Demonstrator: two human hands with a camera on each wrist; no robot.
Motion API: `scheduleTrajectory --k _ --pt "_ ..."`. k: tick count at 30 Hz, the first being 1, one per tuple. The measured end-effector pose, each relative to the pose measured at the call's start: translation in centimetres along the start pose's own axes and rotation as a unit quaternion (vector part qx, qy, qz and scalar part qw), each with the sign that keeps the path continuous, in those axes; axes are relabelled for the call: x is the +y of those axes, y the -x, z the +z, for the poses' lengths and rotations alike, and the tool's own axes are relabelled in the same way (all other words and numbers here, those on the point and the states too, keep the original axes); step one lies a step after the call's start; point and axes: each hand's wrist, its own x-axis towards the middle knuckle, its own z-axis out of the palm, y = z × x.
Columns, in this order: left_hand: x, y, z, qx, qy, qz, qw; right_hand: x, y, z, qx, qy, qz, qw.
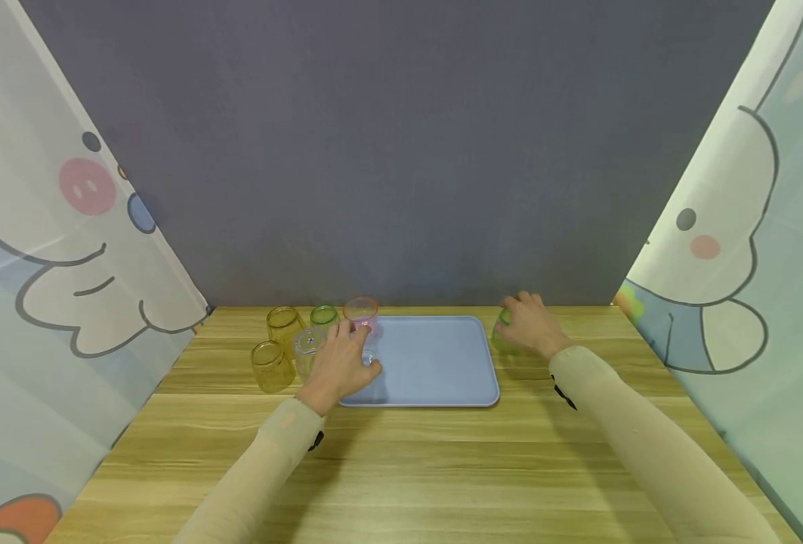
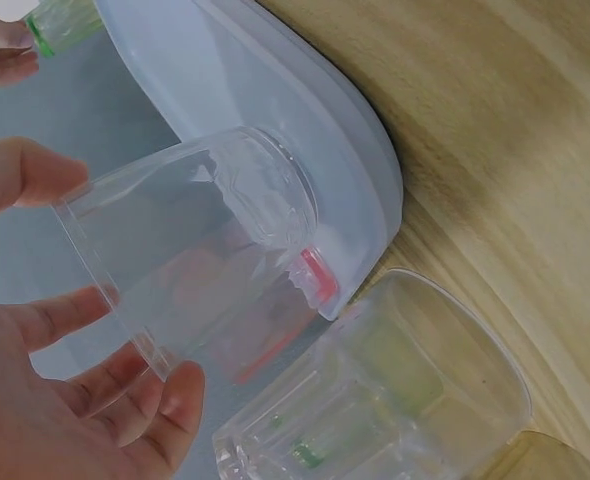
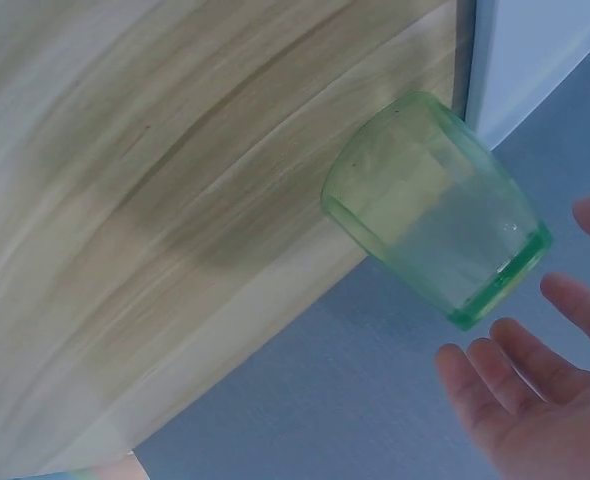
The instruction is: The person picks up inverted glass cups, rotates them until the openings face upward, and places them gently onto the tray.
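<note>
My left hand (image 1: 340, 364) holds a clear cup (image 2: 190, 205) by its rim, fingers spread around the mouth. The cup is upright over the left part of the light blue tray (image 1: 435, 363); whether its base touches the tray, I cannot tell. Just behind it, a pink cup (image 1: 361, 310) stands upright at the tray's back left. Right of the tray, a green cup (image 3: 435, 205) rests upside down on the table. Close to its base is my right hand (image 3: 545, 390), fingers loosely spread, with a small gap between them and the cup in the right wrist view.
Left of the tray, another clear cup (image 1: 309, 346) is upside down. Around it stand two yellow cups, one at the back (image 1: 284, 325) and one nearer (image 1: 272, 368), plus a second green cup (image 1: 324, 316). A grey panel (image 1: 401, 189) rises behind the wooden table (image 1: 401, 468).
</note>
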Motion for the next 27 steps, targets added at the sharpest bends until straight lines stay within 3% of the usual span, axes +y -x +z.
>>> scheduleTrajectory --k 12,27 --pt "-0.14 -0.18 0.23 0.002 0.001 0.005 1.0 0.68 -0.54 0.71 -0.006 0.004 0.019 0.9998" --pt "-0.19 -0.56 0.02 -0.021 0.001 -0.003 0.9998 0.07 -0.33 0.2 -0.038 -0.008 0.019 0.9991"
